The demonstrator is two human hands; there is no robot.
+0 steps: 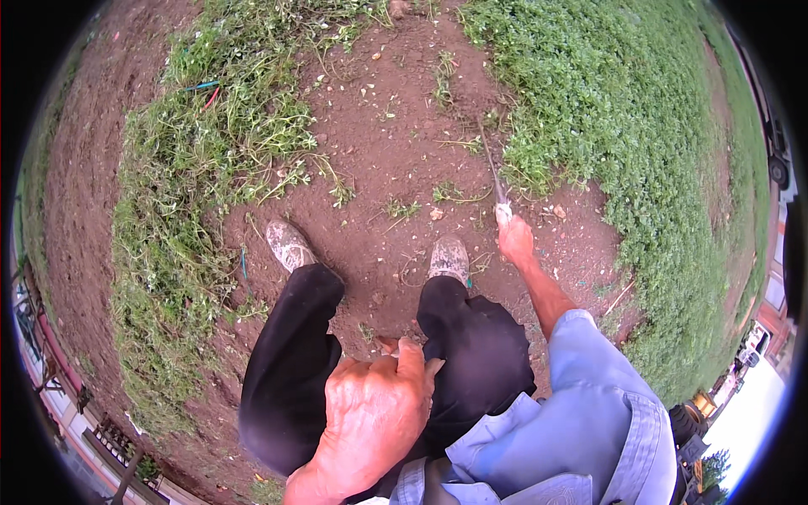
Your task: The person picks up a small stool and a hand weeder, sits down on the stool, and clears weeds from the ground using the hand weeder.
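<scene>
My right hand (pixel 516 240) is closed around the pale, wrapped handle of a long, thin, dark hand tool (pixel 490 160). The tool points away from me along the edge of the green plants (pixel 581 93), and its far end is lost among stems and soil, so its exact shape is unclear. Close to me, in front of my knees, my left hand (pixel 374 412) is curled with its back turned up. Whether anything sits inside its fingers is hidden.
Uprooted or cut plants (pixel 194 185) lie in a long heap on the left. Between heap and growing plants runs brown soil (pixel 379 126) with scattered stems. My shoes (pixel 450 257) stand on it. Vehicles (pixel 755 345) and a low wall show at the rim.
</scene>
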